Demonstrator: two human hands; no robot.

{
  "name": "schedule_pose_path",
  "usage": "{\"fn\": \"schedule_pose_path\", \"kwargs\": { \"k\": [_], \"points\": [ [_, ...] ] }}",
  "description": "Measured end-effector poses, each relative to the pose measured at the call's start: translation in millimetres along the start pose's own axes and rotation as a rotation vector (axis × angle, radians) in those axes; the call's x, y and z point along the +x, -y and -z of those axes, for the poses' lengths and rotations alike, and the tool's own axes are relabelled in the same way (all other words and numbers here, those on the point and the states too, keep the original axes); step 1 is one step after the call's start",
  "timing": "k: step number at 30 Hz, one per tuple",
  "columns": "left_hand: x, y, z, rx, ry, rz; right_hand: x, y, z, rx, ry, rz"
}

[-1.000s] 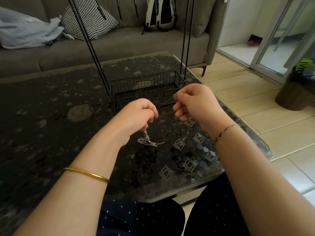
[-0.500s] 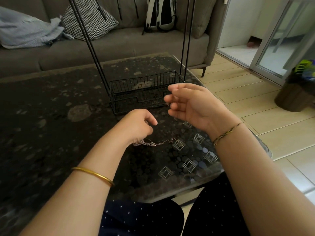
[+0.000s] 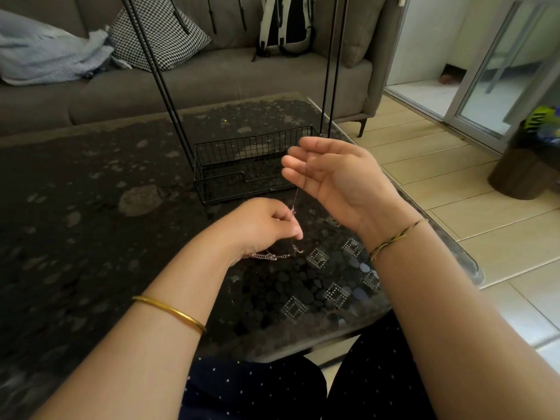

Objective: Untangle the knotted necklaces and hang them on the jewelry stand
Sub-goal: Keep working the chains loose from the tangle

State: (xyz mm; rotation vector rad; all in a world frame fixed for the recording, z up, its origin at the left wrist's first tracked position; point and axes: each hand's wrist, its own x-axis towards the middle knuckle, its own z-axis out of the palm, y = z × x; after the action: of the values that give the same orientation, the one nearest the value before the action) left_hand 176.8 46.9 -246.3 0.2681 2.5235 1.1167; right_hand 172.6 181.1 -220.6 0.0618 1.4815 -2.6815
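In the head view, the tangled necklaces [image 3: 268, 256] lie in a small silvery clump on the dark glass table [image 3: 91, 207], just below and partly under the left hand [image 3: 260, 230]. From that clump a thin chain [image 3: 296, 195] rises almost straight up. The left hand pinches it between thumb and fingertips at its lower part, and its upper end reaches the fingers [image 3: 298, 160] of the right hand [image 3: 336, 174], where the strand is too fine to show how it is caught.

The left hand sits low over the table, knuckles up and fingers curled in tight around the pinch, with a gold bangle [image 3: 169, 312] further down the forearm. The right hand is raised higher and to the right. Its palm faces left, and its fingers are loosely spread and nearly straight, not closed on anything. A braided thread bracelet [image 3: 394, 237] sits at its wrist.

The jewelry stand [image 3: 242, 153] is on the table just beyond both hands: a black wire basket base with thin black uprights rising out of frame. No chain is visible on it. Behind the table is a grey sofa [image 3: 212, 80] with a checked cushion [image 3: 160, 34] and a backpack [image 3: 286, 22].
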Motion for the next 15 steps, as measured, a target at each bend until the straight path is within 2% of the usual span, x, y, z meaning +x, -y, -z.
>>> {"fn": "schedule_pose_path", "kwargs": {
  "k": [5, 7, 9, 10, 12, 13, 15],
  "points": [
    [-1, 7, 16, -0.157, -0.176, 0.153, 4, 3, 13, -0.004, -0.269, -0.069],
    [-4, 6, 22, -0.238, -0.195, 0.145, 4, 4, 15, -0.124, -0.313, -0.135],
    [-8, 2, 24, -0.322, -0.175, 0.138, 4, 3, 16, -0.448, -0.32, -0.205],
    [-10, -1, 24, -0.377, -0.149, 0.139, 5, 0, 17, -0.706, -0.313, -0.221],
    [-12, -5, 24, -0.481, -0.096, 0.137, 5, -9, 20, -1.257, -0.239, -0.147],
    [-13, -7, 24, -0.523, -0.072, 0.133, 4, -13, 20, -1.431, -0.198, -0.075],
    [-16, -10, 25, -0.592, -0.024, 0.125, 2, -17, 16, -1.442, -0.184, 0.033]
  ]
}}
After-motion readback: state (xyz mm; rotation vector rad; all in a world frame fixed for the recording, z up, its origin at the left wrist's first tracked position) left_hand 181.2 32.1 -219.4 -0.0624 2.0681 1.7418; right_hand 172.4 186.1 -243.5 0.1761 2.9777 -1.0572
